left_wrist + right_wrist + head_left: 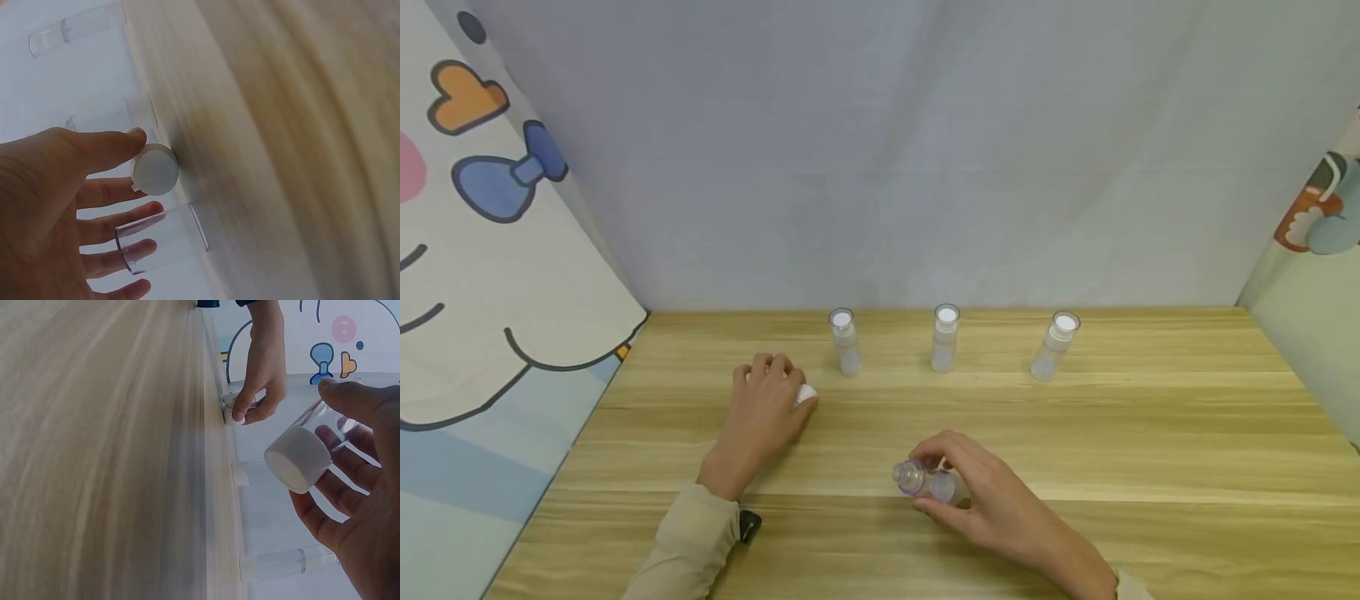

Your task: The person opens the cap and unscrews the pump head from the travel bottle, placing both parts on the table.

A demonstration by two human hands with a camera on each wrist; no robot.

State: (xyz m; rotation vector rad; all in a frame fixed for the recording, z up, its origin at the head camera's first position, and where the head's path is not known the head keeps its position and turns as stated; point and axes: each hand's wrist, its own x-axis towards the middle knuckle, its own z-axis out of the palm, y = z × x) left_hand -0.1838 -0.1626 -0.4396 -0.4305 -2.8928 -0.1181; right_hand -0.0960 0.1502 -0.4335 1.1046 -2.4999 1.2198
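Observation:
My left hand (763, 404) is low over the table at the left. Its thumb and index finger pinch a small white pump head (155, 170), round with a little nub at its edge. Beyond it, by the other fingers in the left wrist view, is a clear cap (165, 234); whether they touch it I cannot tell. Nearer the front, my right hand (992, 500) holds a small clear bottle (942, 486) between thumb and fingers. The bottle is tilted, its narrow clear top towards the left and its white base (299, 459) facing the right wrist camera.
Three similar bottles with white tops and clear caps stand apart along the back of the wooden table (1150, 433): a left one (846, 343), a middle one (945, 339) and a right one (1055, 347). A pale curtain (887, 167) rises behind the table.

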